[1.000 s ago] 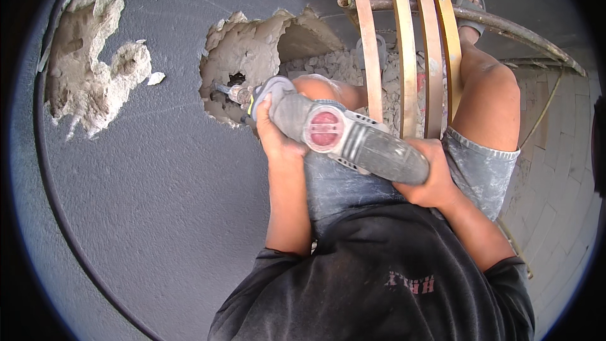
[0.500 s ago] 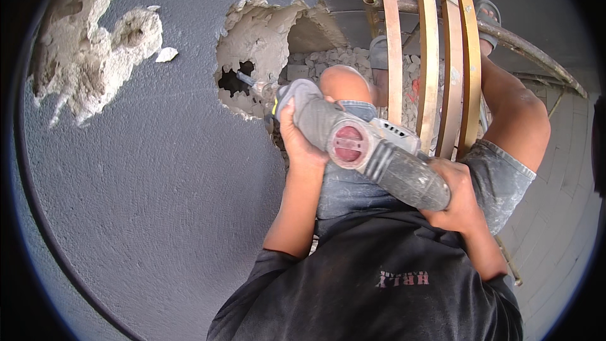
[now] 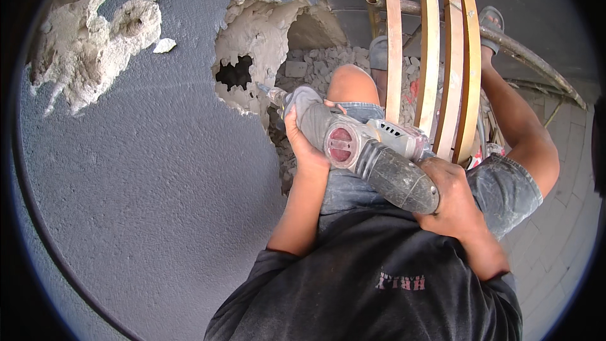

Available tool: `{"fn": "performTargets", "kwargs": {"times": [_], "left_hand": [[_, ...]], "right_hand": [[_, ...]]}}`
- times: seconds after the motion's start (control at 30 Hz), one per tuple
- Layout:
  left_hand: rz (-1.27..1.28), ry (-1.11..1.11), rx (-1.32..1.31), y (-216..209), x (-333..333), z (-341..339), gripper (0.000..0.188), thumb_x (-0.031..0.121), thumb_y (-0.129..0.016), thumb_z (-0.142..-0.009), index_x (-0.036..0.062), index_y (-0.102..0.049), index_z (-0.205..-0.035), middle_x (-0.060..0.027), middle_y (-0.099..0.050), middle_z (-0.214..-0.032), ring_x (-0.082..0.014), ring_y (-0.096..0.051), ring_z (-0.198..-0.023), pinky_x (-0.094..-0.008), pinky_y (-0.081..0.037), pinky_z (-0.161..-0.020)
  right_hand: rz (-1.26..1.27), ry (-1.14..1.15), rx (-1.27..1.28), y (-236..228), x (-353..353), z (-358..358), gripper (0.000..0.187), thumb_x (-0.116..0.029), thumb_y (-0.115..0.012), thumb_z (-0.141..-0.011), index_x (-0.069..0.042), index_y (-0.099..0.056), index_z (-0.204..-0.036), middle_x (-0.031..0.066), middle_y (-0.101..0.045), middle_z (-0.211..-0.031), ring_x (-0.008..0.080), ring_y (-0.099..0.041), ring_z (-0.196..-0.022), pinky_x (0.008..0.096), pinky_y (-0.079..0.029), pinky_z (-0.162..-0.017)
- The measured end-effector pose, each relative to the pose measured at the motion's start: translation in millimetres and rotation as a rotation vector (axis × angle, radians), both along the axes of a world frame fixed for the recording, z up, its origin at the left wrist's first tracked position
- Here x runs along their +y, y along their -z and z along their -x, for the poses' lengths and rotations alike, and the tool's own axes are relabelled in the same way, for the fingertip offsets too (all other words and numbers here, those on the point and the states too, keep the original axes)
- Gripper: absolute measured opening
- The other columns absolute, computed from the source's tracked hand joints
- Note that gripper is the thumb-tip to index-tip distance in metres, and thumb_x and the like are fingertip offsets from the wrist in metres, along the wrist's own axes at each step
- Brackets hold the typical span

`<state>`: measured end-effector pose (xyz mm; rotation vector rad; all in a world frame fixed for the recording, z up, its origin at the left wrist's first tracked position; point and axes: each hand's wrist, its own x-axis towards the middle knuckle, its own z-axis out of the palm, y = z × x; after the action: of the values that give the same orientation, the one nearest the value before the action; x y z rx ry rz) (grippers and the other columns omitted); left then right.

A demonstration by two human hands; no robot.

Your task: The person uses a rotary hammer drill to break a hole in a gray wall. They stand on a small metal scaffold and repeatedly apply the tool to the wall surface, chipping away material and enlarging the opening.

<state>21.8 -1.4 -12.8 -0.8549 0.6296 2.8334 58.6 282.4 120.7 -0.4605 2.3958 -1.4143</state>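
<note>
Across my lap I hold a dusty grey-black rotary hammer drill (image 3: 372, 145) with a round red cap on its body. My left hand (image 3: 308, 145) is wrapped round its front end, just behind the chuck. At the rear, my right hand (image 3: 448, 192) is closed on the handle, its fingers partly hidden. The bit (image 3: 268, 90) points toward a ragged hole (image 3: 252, 38) in the grey wall (image 3: 158, 202). A dark opening (image 3: 234, 73) goes deeper inside the hole, and the bit's tip is at the broken lower edge beside it; whether it touches I cannot tell.
Several wooden strips (image 3: 427, 57) stand upright right of my knee. Behind them a metal pole (image 3: 530, 57) slants across. Rubble (image 3: 315, 66) lies along the wall's foot. A second chipped patch (image 3: 95, 44) marks the wall at far left. A dark cable (image 3: 38, 215) curves along the left.
The drill has drawn back from the hole toward me, and its bit has left the dark opening. My right hand has come slightly lower, with both hands still gripping.
</note>
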Motion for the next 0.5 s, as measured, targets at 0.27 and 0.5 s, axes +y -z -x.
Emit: {"fn": "performTargets", "kwargs": {"times": [0.27,0.5], "left_hand": [[0.035,0.136,-0.05,-1.2,-12.1,10.0,0.056,0.056,-0.06,-0.092,0.0041,-0.064,-0.111,-0.0166,-0.067,-0.1,-0.0366,-0.064,-0.099,-0.0499,-0.056,-0.087],[-0.053,0.066,-0.125,-3.7,0.6,28.0,0.054,0.05,-0.065,-0.089,0.0048,-0.062,-0.119,-0.0184,-0.068,-0.105,-0.0359,-0.065,-0.098,-0.0499,-0.057,-0.087]], "right_hand": [[0.072,0.07,-0.097,1.5,-10.0,-11.3,0.043,-0.004,-0.079,-0.063,0.003,-0.07,-0.105,0.0238,-0.072,-0.1,0.0445,-0.071,-0.095,0.0471,-0.058,-0.086],[0.079,0.162,-0.158,1.1,-0.1,3.9,0.036,-0.003,-0.076,-0.067,0.006,-0.07,-0.102,0.0276,-0.071,-0.093,0.0457,-0.072,-0.092,0.0444,-0.057,-0.083]]}}
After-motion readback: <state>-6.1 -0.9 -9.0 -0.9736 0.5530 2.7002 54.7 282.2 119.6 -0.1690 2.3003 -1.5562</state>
